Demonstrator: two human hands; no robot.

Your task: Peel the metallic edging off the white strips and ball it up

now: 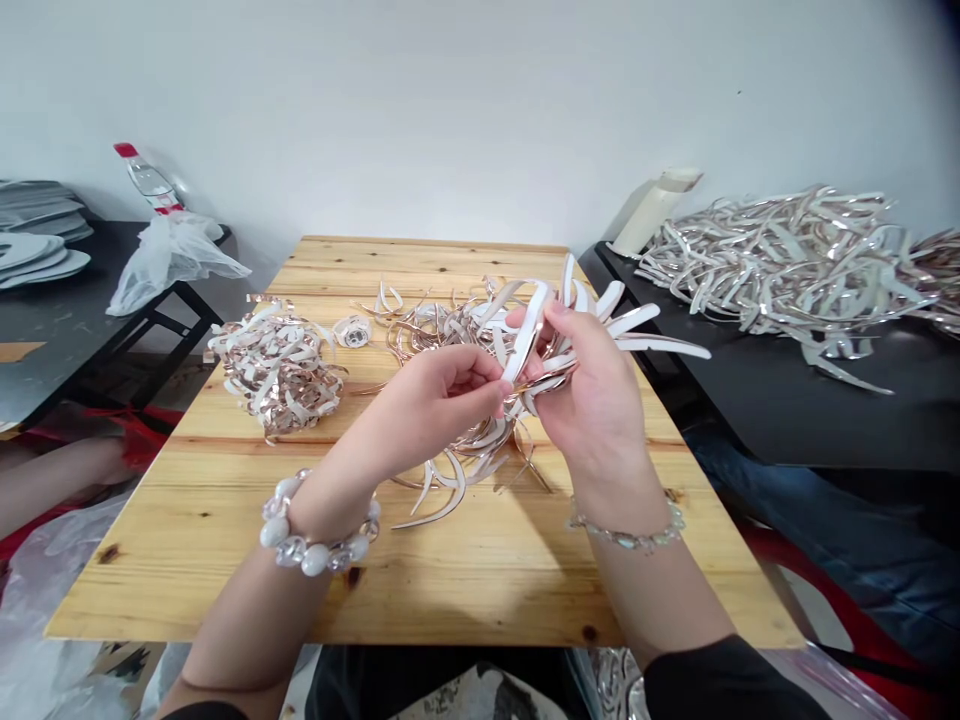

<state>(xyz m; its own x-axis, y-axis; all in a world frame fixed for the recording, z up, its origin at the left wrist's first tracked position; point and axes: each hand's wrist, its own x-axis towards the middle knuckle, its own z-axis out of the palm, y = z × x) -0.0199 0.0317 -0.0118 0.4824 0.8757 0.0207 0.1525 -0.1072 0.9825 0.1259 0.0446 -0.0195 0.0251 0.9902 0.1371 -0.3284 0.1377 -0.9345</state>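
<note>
My right hand [592,390] is closed around a bunch of curved white strips with shiny rose-gold edges [634,325], their ends fanning out to the right. Between the thumb and fingers of my left hand [442,405] is the lower end of one white strip [527,335], whose upper part reaches my right fingers. Under and behind both hands lies a loose heap of the same strips [442,330]. A few curved pieces [450,500] stick out toward me on the wooden table [465,590].
A pile of short curled scraps [277,370] sits on the table's left, beside a small roll [352,331]. On the right black table [810,420] lies a big strip heap [795,260]. At left are a bottle [150,180], a plastic bag [176,255] and stacked flat pieces [37,240]. People's legs flank the table.
</note>
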